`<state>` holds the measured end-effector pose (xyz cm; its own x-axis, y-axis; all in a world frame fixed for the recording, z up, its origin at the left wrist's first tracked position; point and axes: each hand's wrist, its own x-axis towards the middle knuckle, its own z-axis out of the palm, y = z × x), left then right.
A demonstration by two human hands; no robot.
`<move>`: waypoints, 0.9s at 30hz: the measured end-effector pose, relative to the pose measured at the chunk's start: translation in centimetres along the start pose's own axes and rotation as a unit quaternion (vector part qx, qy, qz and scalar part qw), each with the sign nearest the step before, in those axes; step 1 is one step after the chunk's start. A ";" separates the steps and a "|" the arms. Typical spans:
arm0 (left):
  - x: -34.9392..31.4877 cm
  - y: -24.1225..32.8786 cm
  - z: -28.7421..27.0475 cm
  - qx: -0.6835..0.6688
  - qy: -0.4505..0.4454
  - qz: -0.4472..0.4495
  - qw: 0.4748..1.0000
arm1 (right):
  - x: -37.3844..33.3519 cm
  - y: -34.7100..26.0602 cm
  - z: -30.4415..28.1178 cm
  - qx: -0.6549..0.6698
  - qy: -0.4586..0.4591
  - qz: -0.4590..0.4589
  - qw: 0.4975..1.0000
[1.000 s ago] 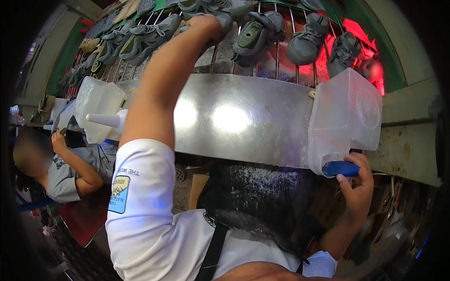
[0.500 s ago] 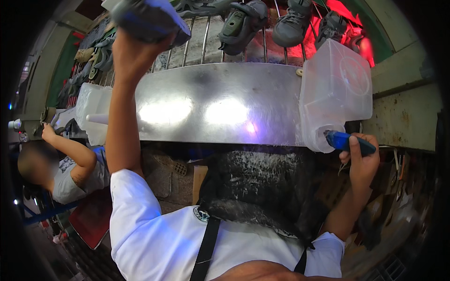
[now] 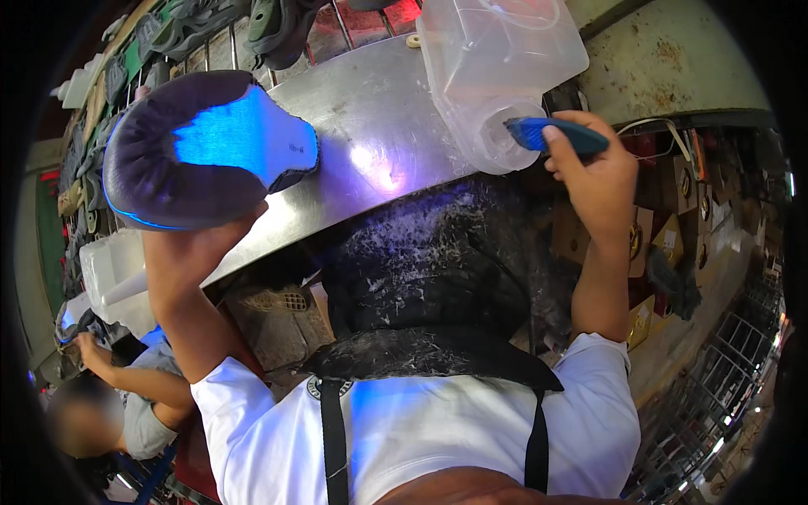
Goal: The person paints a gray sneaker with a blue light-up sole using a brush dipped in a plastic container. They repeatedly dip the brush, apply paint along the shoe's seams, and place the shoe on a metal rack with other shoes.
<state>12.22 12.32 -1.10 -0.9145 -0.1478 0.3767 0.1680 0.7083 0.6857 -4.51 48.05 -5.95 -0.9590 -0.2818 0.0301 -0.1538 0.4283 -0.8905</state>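
My left hand point(image 3: 198, 252) is wrapped round a dark shoe upper point(image 3: 168, 181), raised over the left side of the metal ledge. Its underside faces me, with gathered edges and a middle that glows blue under the light. Most of the left fingers are hidden behind it. On the right, my right hand point(image 3: 593, 172) grips a blue-handled brush point(image 3: 581, 135). The bristle end reaches the round mouth of a translucent plastic container point(image 3: 513, 50), which lies tipped at the ledge's right end.
A shiny metal ledge point(image 3: 353, 109) runs before me. Behind it, several grey shoes point(image 3: 282, 29) rest on metal bars. Another translucent container point(image 3: 118, 273) stands at the left end, near a co-worker point(image 3: 143, 387). A wire rack point(image 3: 715, 396) is at lower right.
The shoe upper has come down closer to me and turned its underside into view. My head view has shifted right. The brush remains at the container's mouth.
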 end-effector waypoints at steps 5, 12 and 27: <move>0.2 1.3 0.9 -0.065 0.064 0.007 0.996 | -0.1 1.1 0.9 0.095 -0.038 0.042 0.994; -0.5 -1.1 -1.2 0.097 0.024 0.058 0.993 | 1.0 0.0 -0.7 -0.017 -0.202 -0.067 0.977; -3.4 -4.1 -1.5 0.285 -0.031 0.054 0.956 | 1.9 1.6 -0.3 -0.088 -0.057 -0.141 0.984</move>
<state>15.23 8.90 -4.28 -0.9264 -0.0232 0.3759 0.0510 0.9812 0.1864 -6.67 48.49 -7.17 -0.8413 -0.5003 0.2044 -0.4581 0.4594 -0.7610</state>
